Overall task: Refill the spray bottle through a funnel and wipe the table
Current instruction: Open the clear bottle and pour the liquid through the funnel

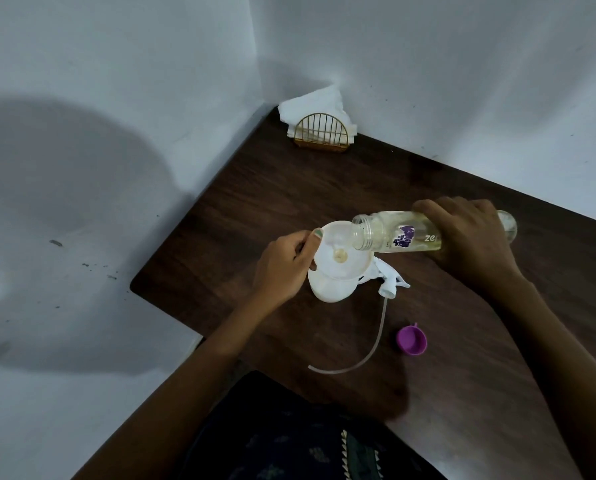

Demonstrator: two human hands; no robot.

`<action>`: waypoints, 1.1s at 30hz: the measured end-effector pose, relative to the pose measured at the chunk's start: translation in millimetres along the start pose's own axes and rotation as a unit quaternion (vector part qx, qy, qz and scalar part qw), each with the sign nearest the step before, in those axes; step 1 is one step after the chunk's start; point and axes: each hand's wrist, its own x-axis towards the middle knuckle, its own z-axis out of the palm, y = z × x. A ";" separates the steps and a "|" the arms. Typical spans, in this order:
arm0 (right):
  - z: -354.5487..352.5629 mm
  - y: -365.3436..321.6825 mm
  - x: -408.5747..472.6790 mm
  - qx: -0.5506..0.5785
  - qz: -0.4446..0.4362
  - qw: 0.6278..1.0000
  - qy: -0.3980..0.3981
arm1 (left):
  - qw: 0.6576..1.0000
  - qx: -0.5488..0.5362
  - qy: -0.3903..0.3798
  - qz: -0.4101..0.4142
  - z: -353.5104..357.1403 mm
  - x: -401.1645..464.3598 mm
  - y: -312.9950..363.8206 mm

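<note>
Pouring is under way: a clear bottle (404, 235) of pale yellowish liquid is gripped round its rear half by the right hand (469, 233), fingers curled over the top, and is tipped nearly flat so that its open mouth hangs over the bowl of a white funnel (341, 252). A little liquid is seen pooled at the funnel's centre. The funnel's near rim is pinched by the left hand (284, 265), thumb laid on the edge. Directly beneath that grip the white spray bottle (327, 291) stands on the dark wooden table (289, 202), with the funnel seated in it. Just right of the funnel the spray head (494, 282) lies on its side, its tube curving toward the body. A purple cap (411, 340) rests below the tilted bottle. Far beyond both hands, in the corner, a wire holder (322, 135) with white napkins (312, 103) is seen.
</note>
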 end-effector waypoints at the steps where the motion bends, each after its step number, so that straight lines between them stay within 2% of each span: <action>1: -0.2 0.1 0.0 0.000 -0.001 1.000 0.000 | 1.000 0.001 0.000 0.001 0.0 0.3 0.0; 33: -3.0 1.4 -0.4 0.003 -0.001 1.000 -0.002 | 1.000 -0.002 -0.005 0.012 0.2 1.2 -0.2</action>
